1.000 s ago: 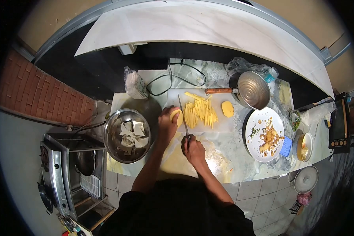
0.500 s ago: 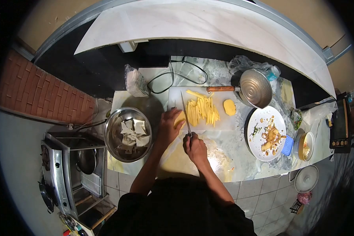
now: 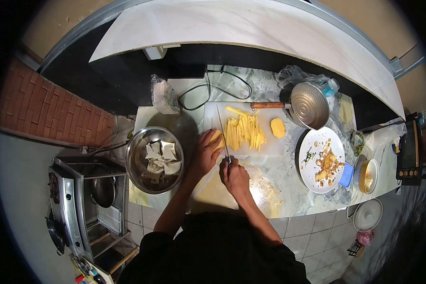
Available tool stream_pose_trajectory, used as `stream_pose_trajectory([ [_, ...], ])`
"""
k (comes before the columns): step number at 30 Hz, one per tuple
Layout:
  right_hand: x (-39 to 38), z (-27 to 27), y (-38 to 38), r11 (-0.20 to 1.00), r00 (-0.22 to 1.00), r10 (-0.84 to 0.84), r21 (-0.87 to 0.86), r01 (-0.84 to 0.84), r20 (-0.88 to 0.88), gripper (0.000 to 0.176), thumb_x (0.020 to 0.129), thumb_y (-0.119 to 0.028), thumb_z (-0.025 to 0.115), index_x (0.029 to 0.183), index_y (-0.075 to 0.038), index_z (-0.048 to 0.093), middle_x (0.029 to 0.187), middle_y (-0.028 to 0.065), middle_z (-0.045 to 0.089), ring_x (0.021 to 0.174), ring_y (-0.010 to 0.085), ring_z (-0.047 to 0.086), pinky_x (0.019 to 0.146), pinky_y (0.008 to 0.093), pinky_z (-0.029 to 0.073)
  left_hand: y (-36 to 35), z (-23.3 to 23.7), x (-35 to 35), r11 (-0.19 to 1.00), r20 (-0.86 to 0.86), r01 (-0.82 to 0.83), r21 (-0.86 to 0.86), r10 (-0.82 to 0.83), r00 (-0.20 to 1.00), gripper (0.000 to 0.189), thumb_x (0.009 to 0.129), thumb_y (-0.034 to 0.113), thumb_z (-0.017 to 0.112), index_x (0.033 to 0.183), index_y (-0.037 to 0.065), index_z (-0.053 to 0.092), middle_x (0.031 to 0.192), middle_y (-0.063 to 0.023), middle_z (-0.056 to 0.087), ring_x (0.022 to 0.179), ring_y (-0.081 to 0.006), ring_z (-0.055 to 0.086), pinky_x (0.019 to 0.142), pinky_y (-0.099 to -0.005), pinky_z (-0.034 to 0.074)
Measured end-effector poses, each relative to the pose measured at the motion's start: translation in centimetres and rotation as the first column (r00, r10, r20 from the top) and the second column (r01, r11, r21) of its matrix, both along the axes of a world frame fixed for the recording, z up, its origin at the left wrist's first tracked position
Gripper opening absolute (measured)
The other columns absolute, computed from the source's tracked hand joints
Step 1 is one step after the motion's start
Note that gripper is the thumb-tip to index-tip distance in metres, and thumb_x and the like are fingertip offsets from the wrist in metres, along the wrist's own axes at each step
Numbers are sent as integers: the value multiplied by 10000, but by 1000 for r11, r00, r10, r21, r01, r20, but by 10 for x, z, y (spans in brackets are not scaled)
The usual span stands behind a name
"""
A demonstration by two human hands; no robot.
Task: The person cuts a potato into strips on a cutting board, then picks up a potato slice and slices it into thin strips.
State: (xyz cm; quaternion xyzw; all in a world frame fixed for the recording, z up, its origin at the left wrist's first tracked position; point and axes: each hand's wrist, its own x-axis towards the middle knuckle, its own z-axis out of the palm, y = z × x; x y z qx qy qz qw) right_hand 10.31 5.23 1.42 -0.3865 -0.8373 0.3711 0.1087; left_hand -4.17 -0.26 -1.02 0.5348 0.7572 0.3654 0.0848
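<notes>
My left hand (image 3: 206, 152) has its fingers curled over a yellow piece of potato (image 3: 216, 140) on the white cutting board (image 3: 274, 147). In my right hand (image 3: 235, 177) is the handle of a kitchen knife (image 3: 222, 128), its blade pointing away from me along the right side of that piece. A heap of potato sticks (image 3: 244, 130) lies just right of the blade. Farther right on the board rests a peeled potato half (image 3: 278, 128). My left fingers hide part of the potato they hold.
Left stands a steel bowl (image 3: 131, 163) with white pieces inside. A saucepan (image 3: 309, 105) reaches its wooden handle over the board's back edge. Right are a white plate (image 3: 308, 177) of peelings, a blue lid-like square (image 3: 346, 174) and a bowl (image 3: 373, 176). A black cable (image 3: 229, 97) loops behind.
Both hands stay almost in place at the potato and knife. The view has shifted slightly, and the potato sticks and other things look unchanged.
</notes>
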Motion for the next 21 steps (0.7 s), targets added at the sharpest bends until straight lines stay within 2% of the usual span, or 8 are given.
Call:
stream_pose_trajectory([
  [8,-1,0,-1,998,1000,14,59,-14,-4,299,928,-238,475,896,58,491,632,295,580,589,475,582,533,534,467,-1,-6,0,1000,16,9,-5,-9,1000,420,831,122,621,1226,-3,553,1386,-182,400,1265,-380,360,1067,-422,299],
  [11,-1,-4,-2,994,998,36,106,-41,52,321,931,-255,470,902,64,481,636,291,585,583,461,589,530,526,472,0,-7,-1,1000,21,21,-3,-21,1000,423,830,122,622,1227,-4,552,1385,-182,401,1263,-380,362,1066,-422,300],
  [13,-1,-6,-1,994,973,92,30,-101,212,266,925,-215,484,1003,35,444,721,255,625,692,403,641,612,494,512,0,-6,-1,1000,21,20,-5,-19,1000,425,828,122,624,1229,0,552,1385,-182,401,1263,-378,363,1066,-421,300],
  [14,-2,-6,-2,994,973,93,29,-101,212,266,925,-215,484,1003,35,444,721,255,625,692,403,641,612,494,512,0,-5,-1,1000,22,18,-7,-17,1000,428,826,123,625,1231,3,552,1385,-181,401,1263,-376,363,1067,-420,300],
  [19,-6,-1,-3,996,973,79,20,-86,219,237,908,-184,490,907,51,456,715,235,633,681,374,656,593,439,533,0,-3,-1,1000,26,12,-4,-12,1000,439,815,122,639,1232,13,556,1383,-177,408,1252,-365,383,1056,-414,318],
  [21,-7,-15,-6,995,979,52,78,-69,198,284,932,-223,449,875,55,459,678,251,618,637,394,639,565,457,521,0,-2,-1,1000,16,8,-6,-8,1000,445,808,120,647,1231,16,558,1381,-175,411,1246,-361,392,1051,-411,326],
])
